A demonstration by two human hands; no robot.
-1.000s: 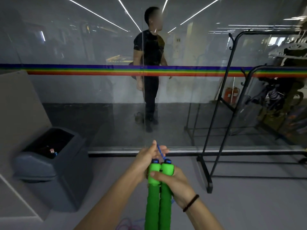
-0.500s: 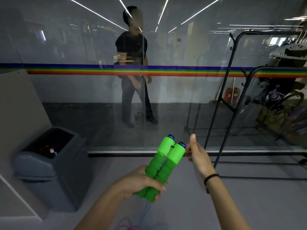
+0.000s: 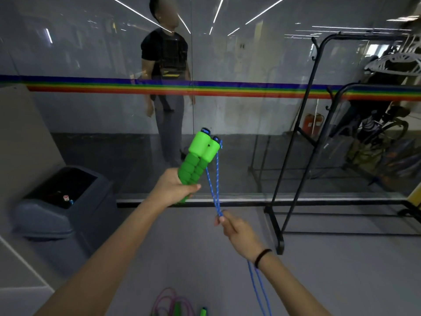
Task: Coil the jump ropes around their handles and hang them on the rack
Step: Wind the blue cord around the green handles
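Two green handles (image 3: 198,156) are sitting clasped in the left hand (image 3: 173,190); the right hand (image 3: 238,230) is pinching both blue rope strands (image 3: 216,181) in its grip. Slackening risks loose, slipping coils.

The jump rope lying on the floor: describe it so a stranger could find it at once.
Start at the grey floor, at the bottom edge of the view near its middle. The jump rope lies there in a loose tangle. Its cord is purple, while the blue rope is held up.
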